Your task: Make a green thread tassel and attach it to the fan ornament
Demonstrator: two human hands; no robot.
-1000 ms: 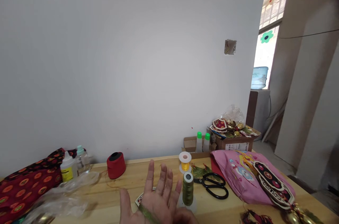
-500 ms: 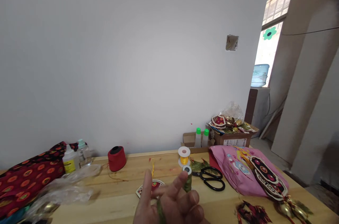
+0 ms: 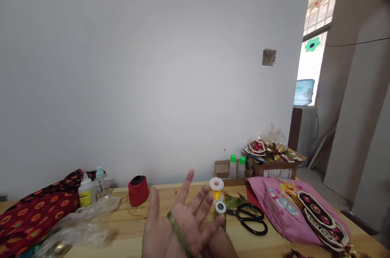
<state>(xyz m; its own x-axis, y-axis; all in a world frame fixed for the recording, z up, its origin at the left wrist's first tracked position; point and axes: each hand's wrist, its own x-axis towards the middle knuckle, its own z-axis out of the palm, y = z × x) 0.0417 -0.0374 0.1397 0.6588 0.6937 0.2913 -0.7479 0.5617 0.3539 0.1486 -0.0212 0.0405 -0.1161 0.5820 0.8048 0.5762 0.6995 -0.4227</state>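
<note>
My left hand [image 3: 179, 225] is palm up above the table, with its fingers stretched and spread. A band of green thread [image 3: 178, 233] lies wrapped across its palm. My right hand [image 3: 221, 243] shows only in part, low behind the left fingers; its own fingers are hidden. Just beyond the hands stands a spool of green thread [image 3: 220, 208], its lower part covered. A spool of yellow thread [image 3: 217, 189] is behind it. To the right lie black-handled scissors [image 3: 251, 219].
A red thread cone [image 3: 138, 191], bottles [image 3: 87, 191] and patterned dark red cloth [image 3: 45, 213] are on the left. A pink bag [image 3: 274, 209] with ornaments [image 3: 323, 217] lies on the right. Behind it sits a filled cardboard box [image 3: 274, 166]. The wall [image 3: 152, 87] rises behind the table.
The left hand has opened out further and turned its palm up, showing more of the green thread. The right hand now shows behind it. The view has tilted slightly upward.
</note>
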